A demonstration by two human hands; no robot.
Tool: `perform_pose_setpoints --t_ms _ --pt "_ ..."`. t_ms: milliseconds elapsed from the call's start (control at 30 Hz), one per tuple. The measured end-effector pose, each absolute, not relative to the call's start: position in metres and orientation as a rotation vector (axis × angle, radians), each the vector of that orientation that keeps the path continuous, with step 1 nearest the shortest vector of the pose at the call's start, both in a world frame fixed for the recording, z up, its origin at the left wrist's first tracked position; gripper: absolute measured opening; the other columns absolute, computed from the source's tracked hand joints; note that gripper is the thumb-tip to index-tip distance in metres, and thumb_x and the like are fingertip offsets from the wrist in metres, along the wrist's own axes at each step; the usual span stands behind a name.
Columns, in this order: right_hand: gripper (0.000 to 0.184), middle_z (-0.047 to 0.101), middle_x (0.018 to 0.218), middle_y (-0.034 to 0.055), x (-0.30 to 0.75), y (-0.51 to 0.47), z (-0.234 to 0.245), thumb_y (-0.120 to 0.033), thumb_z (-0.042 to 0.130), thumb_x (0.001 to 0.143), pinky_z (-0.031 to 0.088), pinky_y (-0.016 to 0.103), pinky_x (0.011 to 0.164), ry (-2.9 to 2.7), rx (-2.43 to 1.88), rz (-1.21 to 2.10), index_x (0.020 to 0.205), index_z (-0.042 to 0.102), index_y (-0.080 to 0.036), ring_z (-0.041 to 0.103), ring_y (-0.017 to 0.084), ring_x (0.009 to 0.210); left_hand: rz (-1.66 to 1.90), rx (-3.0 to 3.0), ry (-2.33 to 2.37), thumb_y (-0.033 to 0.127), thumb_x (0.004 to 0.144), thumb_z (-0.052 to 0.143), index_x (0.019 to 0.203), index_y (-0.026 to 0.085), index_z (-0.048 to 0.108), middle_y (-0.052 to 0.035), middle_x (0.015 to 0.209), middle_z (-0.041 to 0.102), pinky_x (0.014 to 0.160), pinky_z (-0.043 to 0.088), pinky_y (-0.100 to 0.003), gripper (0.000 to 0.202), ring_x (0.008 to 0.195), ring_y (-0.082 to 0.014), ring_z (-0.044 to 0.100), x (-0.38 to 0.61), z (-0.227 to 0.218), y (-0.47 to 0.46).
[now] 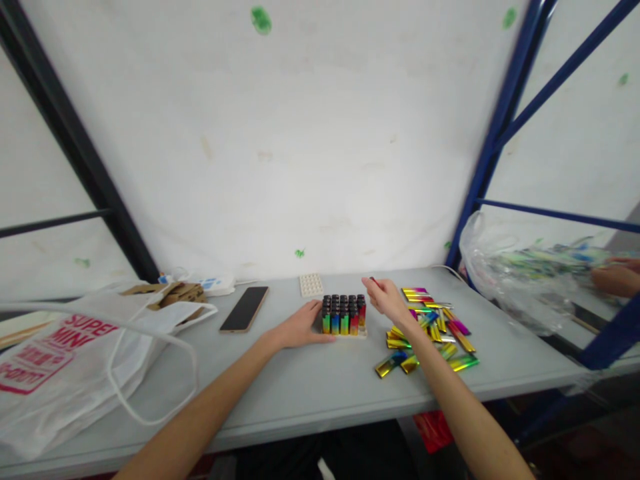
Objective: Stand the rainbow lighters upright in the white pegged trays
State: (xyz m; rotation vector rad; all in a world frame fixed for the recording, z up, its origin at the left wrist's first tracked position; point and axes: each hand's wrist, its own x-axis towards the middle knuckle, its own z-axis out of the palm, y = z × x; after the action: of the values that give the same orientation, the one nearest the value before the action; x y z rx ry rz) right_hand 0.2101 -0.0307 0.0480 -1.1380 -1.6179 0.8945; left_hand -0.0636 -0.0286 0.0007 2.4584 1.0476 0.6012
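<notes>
Near the middle of the grey tabletop [285, 387], back from its front edge with open surface between, a pale rack [363, 333] holds glossy rainbow lighters [343, 320] upright in tight rows. Left hand [301, 326] grasps the rack's left end; right hand [387, 299] pinches a small dark-red item [374, 281], mostly hidden. Slick loose lighters [463, 337] sprawl at right.

Slim lighters with black tops and metallic rainbow bodies [344, 317] are stood upright in close rows in a shallow off-white tray [365, 333]. To its right, glossy multicoloured metallic lighters [460, 335] are strewn flat in an overlapping heap. A small dark-reddish object [373, 280], mostly hidden, is pinched between the right hand's fingers [371, 289].
</notes>
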Motion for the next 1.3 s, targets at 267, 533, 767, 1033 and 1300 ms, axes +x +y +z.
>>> perform_pose_setpoints --t_ms 267,533,767,1033,1300 --pt "0.045 0.032 0.058 -0.0031 0.21 -0.029 0.047 -0.06 0.041 0.085 0.024 0.027 0.054 -1.783 -1.234 0.534 0.058 0.035 -0.024 0.032 0.012 0.057 0.603 2.461 1.05 0.059 0.079 0.084 0.144 0.019 0.054 -0.016 0.146 0.056 0.119 0.041 -0.053 0.083 0.135 -0.0382 0.053 -0.063 0.001 -0.029" --pt "0.047 0.032 0.06 -0.0037 0.211 -0.034 0.053 -0.061 0.043 0.09 0.024 0.028 0.057 -1.842 -1.176 0.488 0.062 0.035 -0.024 0.032 0.013 0.059 0.613 2.483 1.029 0.06 0.079 0.084 0.144 0.02 0.054 -0.0155 0.144 0.058 0.118 0.042 -0.052 0.082 0.133 -0.0377 0.055 -0.064 -0.001 -0.028" --pt "0.039 0.039 0.058 -0.0038 0.203 -0.044 0.06 -0.048 0.044 0.092 0.025 0.028 0.058 -1.928 -1.167 0.359 0.062 0.039 -0.023 0.036 0.013 0.059 0.63 2.476 1.027 0.061 0.079 0.084 0.143 0.021 0.055 -0.0144 0.142 0.059 0.117 0.042 -0.052 0.081 0.132 -0.0377 0.055 -0.063 0.002 -0.03" --pt "0.037 0.062 0.079 0.0006 0.218 -0.061 0.087 -0.044 0.039 0.109 0.039 0.028 0.073 -2.167 -1.025 0.361 0.089 0.06 -0.021 0.056 0.016 0.075 0.619 2.469 1.031 0.062 0.079 0.083 0.144 0.02 0.054 -0.0152 0.142 0.058 0.119 0.04 -0.053 0.083 0.133 -0.0376 0.054 -0.064 -0.001 -0.027" --pt "0.046 0.066 0.074 0.003 0.235 -0.073 0.101 -0.051 0.048 0.105 0.04 0.028 0.069 -2.396 -1.072 0.374 0.078 0.066 -0.019 0.058 0.018 0.07 0.617 2.458 1.048 0.063 0.078 0.083 0.148 0.019 0.051 -0.0158 0.144 0.057 0.12 0.039 -0.054 0.088 0.135 -0.0387 0.053 -0.065 -0.002 -0.027"
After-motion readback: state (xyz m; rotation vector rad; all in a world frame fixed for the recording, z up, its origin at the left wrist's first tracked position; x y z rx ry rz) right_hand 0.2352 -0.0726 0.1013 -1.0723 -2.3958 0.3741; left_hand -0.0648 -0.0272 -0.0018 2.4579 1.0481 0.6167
